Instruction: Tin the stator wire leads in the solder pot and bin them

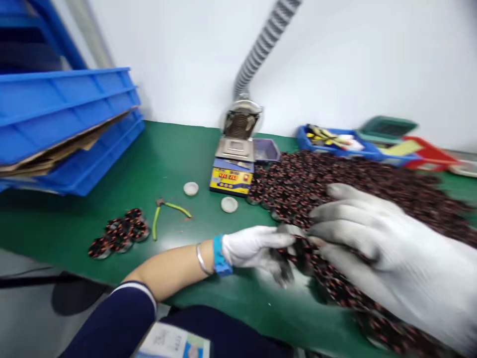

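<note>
My left hand (257, 248), in a white glove with dark-stained fingertips, pinches a small round copper-wound stator (298, 253) at the near edge of a large pile. My right hand (368, 238), gloved the same way, reaches over the pile from the right. Its fingers are bent and close together, with the tips against the stator that the left hand grips. Motion blur and the fingers hide part of this piece. A broad heap of similar black and copper stators (357, 174) spreads behind and beneath the right hand.
Left of the hands lie green-handled cutters (155, 221), several stators (119, 233) and two small white dishes (229, 204). A yellow-fronted device with digital readouts (231, 180) stands below a ribbed duct (264, 44). Blue trays (67, 104) overhang the left; a blue bin (335, 144) holds tools.
</note>
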Demonstrator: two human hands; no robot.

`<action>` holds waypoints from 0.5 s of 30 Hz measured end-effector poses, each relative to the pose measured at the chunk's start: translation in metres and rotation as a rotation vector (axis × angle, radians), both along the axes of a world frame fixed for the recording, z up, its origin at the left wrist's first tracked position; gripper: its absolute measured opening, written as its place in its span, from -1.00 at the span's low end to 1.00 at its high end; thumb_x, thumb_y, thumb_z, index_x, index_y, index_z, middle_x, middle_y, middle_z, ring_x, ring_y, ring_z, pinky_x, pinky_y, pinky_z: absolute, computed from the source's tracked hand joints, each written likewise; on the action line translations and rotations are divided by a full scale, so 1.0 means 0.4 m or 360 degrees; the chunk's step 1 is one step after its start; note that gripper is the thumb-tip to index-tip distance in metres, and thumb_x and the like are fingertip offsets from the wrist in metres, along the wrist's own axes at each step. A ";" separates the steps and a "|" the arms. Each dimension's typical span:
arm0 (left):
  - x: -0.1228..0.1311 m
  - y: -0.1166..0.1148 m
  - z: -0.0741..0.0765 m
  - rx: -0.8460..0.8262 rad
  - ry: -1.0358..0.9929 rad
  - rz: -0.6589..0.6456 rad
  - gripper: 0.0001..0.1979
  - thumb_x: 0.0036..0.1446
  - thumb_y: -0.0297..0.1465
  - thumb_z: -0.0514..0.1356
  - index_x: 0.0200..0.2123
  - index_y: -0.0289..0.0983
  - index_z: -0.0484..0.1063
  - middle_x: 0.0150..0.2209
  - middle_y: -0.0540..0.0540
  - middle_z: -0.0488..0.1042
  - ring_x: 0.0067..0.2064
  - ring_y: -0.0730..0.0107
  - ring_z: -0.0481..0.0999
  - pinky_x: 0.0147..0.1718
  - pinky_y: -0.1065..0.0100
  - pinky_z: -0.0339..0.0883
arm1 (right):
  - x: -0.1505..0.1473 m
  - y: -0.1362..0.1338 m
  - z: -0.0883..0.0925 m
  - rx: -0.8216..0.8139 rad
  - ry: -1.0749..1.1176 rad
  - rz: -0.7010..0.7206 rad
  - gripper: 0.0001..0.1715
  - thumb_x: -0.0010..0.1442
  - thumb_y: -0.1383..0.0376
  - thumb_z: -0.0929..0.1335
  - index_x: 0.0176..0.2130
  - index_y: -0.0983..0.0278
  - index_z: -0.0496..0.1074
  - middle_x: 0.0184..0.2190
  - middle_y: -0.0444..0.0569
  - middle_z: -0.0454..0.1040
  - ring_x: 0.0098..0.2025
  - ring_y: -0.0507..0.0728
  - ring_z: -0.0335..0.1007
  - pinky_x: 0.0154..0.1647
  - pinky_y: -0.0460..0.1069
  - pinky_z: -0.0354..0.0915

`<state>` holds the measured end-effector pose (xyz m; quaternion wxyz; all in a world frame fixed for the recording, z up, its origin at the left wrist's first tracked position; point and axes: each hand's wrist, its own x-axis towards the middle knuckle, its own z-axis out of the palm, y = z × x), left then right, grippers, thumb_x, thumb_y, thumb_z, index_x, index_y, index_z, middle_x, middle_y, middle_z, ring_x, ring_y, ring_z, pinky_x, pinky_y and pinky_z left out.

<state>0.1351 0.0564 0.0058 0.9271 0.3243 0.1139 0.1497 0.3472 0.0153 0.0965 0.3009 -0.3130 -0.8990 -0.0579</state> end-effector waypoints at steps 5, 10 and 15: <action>-0.040 -0.006 0.009 0.0144 0.0049 0.0415 -0.33 -0.22 0.03 0.53 -0.15 -0.28 0.49 -0.30 -0.11 0.58 -0.51 0.42 0.53 -0.51 0.42 0.43 | -0.069 -0.077 -0.075 0.0139 0.0953 -0.0654 -0.68 0.17 0.46 0.40 -0.15 0.06 0.52 -0.25 0.00 0.58 -0.09 0.28 0.60 0.17 0.32 0.49; -0.056 -0.001 -0.046 0.0203 0.0412 0.0021 -0.27 -0.01 0.31 0.19 -0.35 -0.32 0.54 -0.57 -0.13 0.52 -0.75 0.47 0.29 -0.79 0.45 0.00 | -0.108 -0.112 -0.254 -0.0650 0.0620 -0.0689 -0.13 0.11 0.33 0.40 0.37 0.19 0.22 0.23 0.14 0.44 0.19 0.28 0.49 0.15 0.19 0.50; -0.062 -0.005 -0.040 0.0620 0.0792 0.0076 -0.29 -0.04 0.29 0.20 -0.36 -0.31 0.51 -0.47 -0.15 0.54 -0.62 0.36 0.42 -0.68 0.39 0.18 | -0.128 -0.095 -0.292 -0.0749 0.0547 -0.0606 -0.24 0.05 0.39 0.37 0.25 0.18 0.36 0.12 0.02 0.55 0.12 0.19 0.54 0.18 0.09 0.48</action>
